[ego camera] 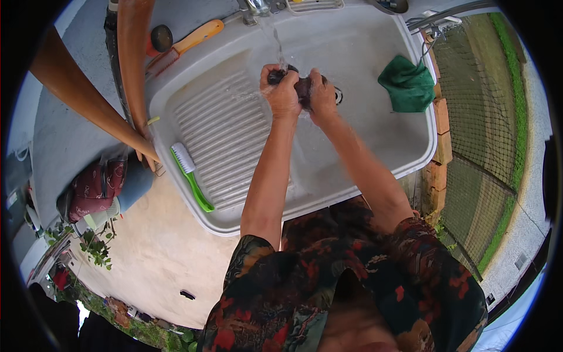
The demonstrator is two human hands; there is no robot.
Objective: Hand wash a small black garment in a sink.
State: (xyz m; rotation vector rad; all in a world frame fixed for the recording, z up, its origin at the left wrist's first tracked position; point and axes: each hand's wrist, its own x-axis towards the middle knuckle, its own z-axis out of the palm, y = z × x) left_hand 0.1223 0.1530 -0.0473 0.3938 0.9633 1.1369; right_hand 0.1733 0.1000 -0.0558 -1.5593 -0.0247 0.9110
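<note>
My left hand [282, 90] and my right hand [323, 94] both grip a dark, wet item [304, 90] over the sink basin [365, 136]. Its exact kind is hard to tell, as my fingers cover much of it. Water [278, 44] runs from the metal faucet [255, 9] onto the end in my left hand. Just right of my right hand, part of the drain [338, 95] shows. A green-handled scrub brush [192, 177] with white bristles lies at the left edge of the ribbed washboard [224, 136].
A green cloth [407, 83] hangs over the sink's right rim. Behind the left rim lie an orange-handled brush [193, 42] and a dark-topped container [161, 39]. Brown wooden poles [94, 94] lean at left. Bricks [441, 116] and netting [479, 88] stand right.
</note>
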